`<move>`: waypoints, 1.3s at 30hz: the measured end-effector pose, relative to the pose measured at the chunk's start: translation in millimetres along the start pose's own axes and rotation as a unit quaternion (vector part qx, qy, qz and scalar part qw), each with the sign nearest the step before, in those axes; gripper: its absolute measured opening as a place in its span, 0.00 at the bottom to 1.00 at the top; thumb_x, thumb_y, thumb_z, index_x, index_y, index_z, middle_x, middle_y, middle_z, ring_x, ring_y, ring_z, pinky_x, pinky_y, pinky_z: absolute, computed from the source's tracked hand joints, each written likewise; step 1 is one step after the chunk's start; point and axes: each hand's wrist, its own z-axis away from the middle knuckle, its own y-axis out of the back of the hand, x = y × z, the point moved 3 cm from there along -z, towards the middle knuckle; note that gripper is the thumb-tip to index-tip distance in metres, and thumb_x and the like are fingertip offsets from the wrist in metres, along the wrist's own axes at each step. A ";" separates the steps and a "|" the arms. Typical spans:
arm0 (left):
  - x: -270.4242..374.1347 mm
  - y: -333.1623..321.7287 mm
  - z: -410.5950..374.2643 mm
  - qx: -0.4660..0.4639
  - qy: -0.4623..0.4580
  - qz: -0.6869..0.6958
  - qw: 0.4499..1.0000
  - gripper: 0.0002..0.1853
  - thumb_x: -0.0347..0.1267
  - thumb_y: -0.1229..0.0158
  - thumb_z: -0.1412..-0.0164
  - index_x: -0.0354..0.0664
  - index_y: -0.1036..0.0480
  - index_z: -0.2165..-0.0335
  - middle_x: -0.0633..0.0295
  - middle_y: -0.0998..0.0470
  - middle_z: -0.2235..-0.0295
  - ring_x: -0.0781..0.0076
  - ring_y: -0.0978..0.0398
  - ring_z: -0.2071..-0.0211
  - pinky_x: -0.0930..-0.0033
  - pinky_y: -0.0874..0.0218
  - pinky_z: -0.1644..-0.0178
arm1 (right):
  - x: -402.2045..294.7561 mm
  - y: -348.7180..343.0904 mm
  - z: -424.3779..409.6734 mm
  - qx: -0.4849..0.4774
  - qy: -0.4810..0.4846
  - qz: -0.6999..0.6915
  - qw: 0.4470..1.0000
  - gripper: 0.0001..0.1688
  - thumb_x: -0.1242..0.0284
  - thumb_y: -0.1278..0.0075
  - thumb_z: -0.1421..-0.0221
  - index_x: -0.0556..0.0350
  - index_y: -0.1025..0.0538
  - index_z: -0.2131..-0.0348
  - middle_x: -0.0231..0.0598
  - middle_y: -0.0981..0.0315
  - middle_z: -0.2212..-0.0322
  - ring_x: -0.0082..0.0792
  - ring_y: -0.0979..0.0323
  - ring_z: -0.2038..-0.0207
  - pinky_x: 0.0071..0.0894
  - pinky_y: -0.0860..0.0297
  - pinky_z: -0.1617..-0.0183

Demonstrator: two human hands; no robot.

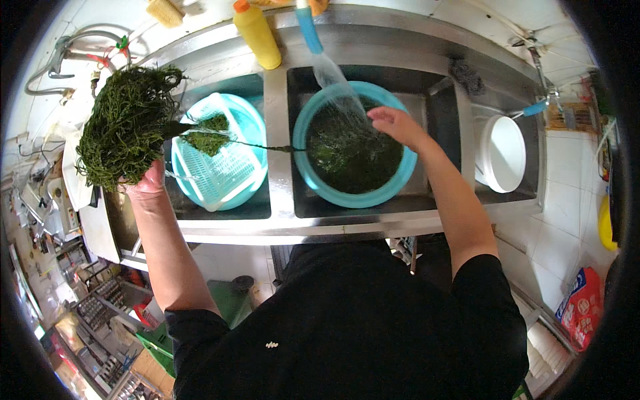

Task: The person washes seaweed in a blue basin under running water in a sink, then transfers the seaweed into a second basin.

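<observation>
My left hand [147,179] holds up a big dripping clump of green seaweed [131,120] at the left, over the edge of the left sink. A thin strand trails from it to the turquoise round tub [356,201] in the middle sink. That tub holds water and more dark green seaweed [345,160]. Above its right side is my right hand [392,125], holding nothing, fingers slightly bent. Water pours into the tub from a blue hose end [310,32]. In the left sink, a pale plastic basket [227,172] with a little seaweed sits tilted in another turquoise tub [259,135].
A yellow bottle with an orange cap [259,40] stands on the sink's back ledge. A white bucket [505,154] is in the right sink. A dark scouring pad [466,76] lies behind the divider. The steel front rim [320,230] runs before me.
</observation>
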 end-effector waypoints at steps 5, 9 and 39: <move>13.1 89.2 40.7 0.144 -0.092 -0.268 0.948 0.21 0.39 0.49 0.42 0.39 0.32 0.53 0.54 0.30 0.51 0.56 0.34 0.49 0.53 0.42 0.44 | 97.1 -48.7 -45.2 -0.008 -0.112 0.291 0.950 0.28 0.61 0.46 0.49 0.46 0.32 0.49 0.46 0.45 0.44 0.45 0.42 0.44 0.46 0.42 0.41; -14.1 200.6 79.2 0.461 -0.022 -0.188 0.867 0.22 0.42 0.59 0.39 0.42 0.33 0.52 0.57 0.30 0.52 0.54 0.34 0.50 0.50 0.41 0.46 | 105.1 -103.2 -52.4 -0.026 -0.114 0.394 0.911 0.33 0.60 0.46 0.50 0.40 0.36 0.45 0.47 0.56 0.39 0.50 0.53 0.39 0.52 0.46 0.39; -6.7 136.5 77.4 0.335 -0.029 -0.820 0.463 0.17 0.39 0.55 0.36 0.35 0.29 0.65 0.56 0.24 0.72 0.67 0.28 0.73 0.69 0.37 0.66 | -99.5 -28.7 59.4 0.121 0.092 0.259 0.954 0.22 0.79 0.49 0.64 0.61 0.30 0.63 0.42 0.31 0.64 0.35 0.31 0.67 0.28 0.35 0.62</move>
